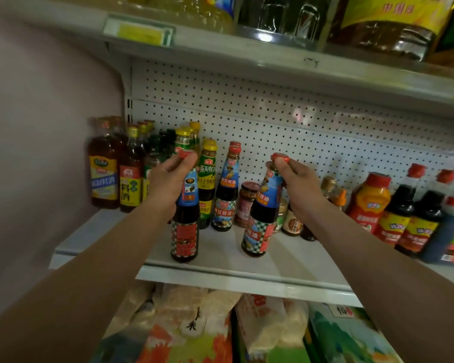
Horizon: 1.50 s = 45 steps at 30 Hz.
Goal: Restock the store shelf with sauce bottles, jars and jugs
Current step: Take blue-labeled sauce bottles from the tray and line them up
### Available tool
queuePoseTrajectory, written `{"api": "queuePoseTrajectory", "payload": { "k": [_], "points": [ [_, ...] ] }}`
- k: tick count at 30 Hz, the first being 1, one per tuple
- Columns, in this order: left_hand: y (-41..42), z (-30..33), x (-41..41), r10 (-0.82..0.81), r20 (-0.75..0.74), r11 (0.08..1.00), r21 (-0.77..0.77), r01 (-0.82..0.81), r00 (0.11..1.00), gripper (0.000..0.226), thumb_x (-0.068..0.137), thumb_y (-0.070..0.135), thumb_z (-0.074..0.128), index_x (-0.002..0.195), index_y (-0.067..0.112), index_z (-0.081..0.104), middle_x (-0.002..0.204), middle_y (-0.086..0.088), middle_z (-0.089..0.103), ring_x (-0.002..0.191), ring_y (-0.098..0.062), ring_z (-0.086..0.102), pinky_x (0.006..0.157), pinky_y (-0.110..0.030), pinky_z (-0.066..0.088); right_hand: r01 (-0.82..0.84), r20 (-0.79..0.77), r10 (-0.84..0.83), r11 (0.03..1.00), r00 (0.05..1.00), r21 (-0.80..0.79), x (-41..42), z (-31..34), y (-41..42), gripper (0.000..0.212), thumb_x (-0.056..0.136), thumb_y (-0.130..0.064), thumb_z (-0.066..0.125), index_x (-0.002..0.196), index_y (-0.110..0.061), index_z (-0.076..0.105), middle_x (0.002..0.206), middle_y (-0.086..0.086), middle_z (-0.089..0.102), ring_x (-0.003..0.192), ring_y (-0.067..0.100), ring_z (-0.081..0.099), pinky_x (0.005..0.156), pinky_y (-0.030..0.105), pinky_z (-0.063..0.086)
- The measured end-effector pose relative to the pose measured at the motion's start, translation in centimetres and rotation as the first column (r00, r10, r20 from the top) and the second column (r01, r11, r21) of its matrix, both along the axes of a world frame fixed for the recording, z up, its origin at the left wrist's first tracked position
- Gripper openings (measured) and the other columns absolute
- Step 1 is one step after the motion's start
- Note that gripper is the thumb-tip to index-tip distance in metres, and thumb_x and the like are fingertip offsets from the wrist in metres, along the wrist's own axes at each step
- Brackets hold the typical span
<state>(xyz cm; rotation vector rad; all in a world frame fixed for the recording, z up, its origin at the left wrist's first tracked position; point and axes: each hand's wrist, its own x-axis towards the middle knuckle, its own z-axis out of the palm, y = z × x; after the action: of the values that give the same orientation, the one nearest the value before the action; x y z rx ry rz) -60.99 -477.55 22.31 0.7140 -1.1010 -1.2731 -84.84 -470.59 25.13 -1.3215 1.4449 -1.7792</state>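
Observation:
My left hand [168, 179] grips the neck of a dark oyster sauce bottle [184, 231] with a red cap, which stands upright near the front of the white shelf [220, 273]. My right hand [296, 182] grips the neck of a second oyster sauce bottle [260, 226] of the same kind, which leans to the right with its base on the shelf. A third bottle of that kind [226, 195] stands further back between the two.
Brown and green bottles [131, 174] fill the shelf's left end by the wall. Small jars [247, 203] stand behind my right hand's bottle. Red-capped jugs and soy bottles [404, 213] crowd the right. Oil jugs [378, 24] stand on the upper shelf, bagged goods [220, 331] lie below.

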Motion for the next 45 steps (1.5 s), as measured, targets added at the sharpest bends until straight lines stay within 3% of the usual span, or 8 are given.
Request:
{"api": "queuePoseTrajectory", "payload": {
  "k": [11,17,21,28,31,37,40,45],
  "points": [
    [-4.6,-0.7,0.4,-0.149,0.091,0.986,-0.056,0.154,0.985,0.027,0.088,0.033,0.068,0.113,0.025,0.072,0.108,-0.001,0.075,0.097,-0.017,0.072,0.082,-0.035,0.058,-0.005,0.077,0.003,0.999,0.997,0.036,-0.5,-2.2,-3.2,0.032,0.103,-0.029,0.054,0.128,-0.013,0.064,0.118,-0.001,0.073,0.111,0.015,0.067,0.082,0.027,0.058],
    [-4.5,-3.0,1.3,-0.176,0.229,0.979,-0.060,0.195,0.957,0.041,0.091,0.039,0.062,0.130,0.025,0.061,0.119,0.003,0.070,0.109,-0.016,0.067,0.092,-0.036,0.054,-0.020,0.145,0.016,0.999,0.989,0.027,0.2,-3.2,-3.6,0.034,0.102,-0.038,0.053,0.129,-0.021,0.064,0.117,-0.004,0.073,0.110,0.015,0.069,0.092,0.037,0.056],
    [-4.3,-4.0,2.3,-0.240,0.253,0.967,-0.024,0.254,0.937,0.029,0.092,0.035,0.061,0.120,0.027,0.063,0.114,0.003,0.071,0.108,-0.016,0.067,0.094,-0.037,0.052,-0.009,0.136,0.002,0.999,0.991,0.050,0.9,-5.5,-3.0,0.033,0.094,-0.049,0.060,0.120,-0.029,0.064,0.117,-0.001,0.072,0.108,0.018,0.069,0.090,0.040,0.055],
    [-4.1,-3.9,0.6,0.085,0.244,0.995,-0.074,-0.068,0.966,0.049,0.083,0.030,0.078,0.124,0.021,0.052,0.111,0.006,0.063,0.099,-0.007,0.062,0.078,-0.021,0.050,0.030,0.234,-0.066,0.988,0.970,0.154,2.3,-14.7,-0.3,0.048,0.081,-0.010,0.079,0.124,-0.017,0.060,0.106,0.002,0.072,0.091,0.018,0.070,0.060,0.022,0.056],
    [-3.7,-4.9,0.9,0.098,0.327,0.990,-0.131,-0.057,0.940,0.056,0.084,0.027,0.077,0.132,0.024,0.047,0.118,0.008,0.060,0.105,-0.008,0.061,0.087,-0.026,0.050,0.072,0.186,-0.111,0.976,0.976,0.205,1.9,-15.8,-0.4,0.046,0.083,-0.011,0.079,0.123,-0.015,0.059,0.106,0.003,0.070,0.087,0.012,0.068,0.054,0.016,0.053],
    [-2.0,-9.9,3.2,-0.132,0.491,0.989,0.012,0.145,0.861,0.069,0.083,0.010,0.076,0.138,0.030,0.040,0.117,0.012,0.058,0.111,-0.012,0.055,0.095,-0.036,0.041,-0.040,0.210,-0.003,0.979,0.978,0.198,1.2,-16.5,-1.0,0.047,0.082,-0.012,0.079,0.121,-0.019,0.053,0.115,0.007,0.069,0.098,0.014,0.070,0.068,0.022,0.057],
    [-2.3,-11.7,3.5,-0.095,0.567,0.994,0.014,0.106,0.818,0.073,0.078,0.011,0.081,0.136,0.028,0.040,0.123,0.008,0.058,0.111,-0.013,0.057,0.099,-0.039,0.045,-0.138,0.169,0.104,0.969,0.980,0.205,1.6,-16.8,-1.4,0.066,0.068,-0.043,0.089,0.123,-0.022,0.058,0.118,0.005,0.072,0.113,0.025,0.068,0.092,0.040,0.056],
    [-4.3,-14.1,1.7,0.117,0.585,0.993,-0.079,-0.088,0.802,0.097,0.045,0.051,0.091,0.128,0.023,0.050,0.124,-0.002,0.059,0.109,-0.017,0.062,0.093,-0.045,0.055,-0.185,0.030,0.183,0.956,0.983,0.227,2.8,-17.3,-2.7,0.071,0.072,-0.067,0.076,0.131,-0.034,0.056,0.128,-0.002,0.068,0.120,0.020,0.064,0.105,0.049,0.049]
  ]
}}
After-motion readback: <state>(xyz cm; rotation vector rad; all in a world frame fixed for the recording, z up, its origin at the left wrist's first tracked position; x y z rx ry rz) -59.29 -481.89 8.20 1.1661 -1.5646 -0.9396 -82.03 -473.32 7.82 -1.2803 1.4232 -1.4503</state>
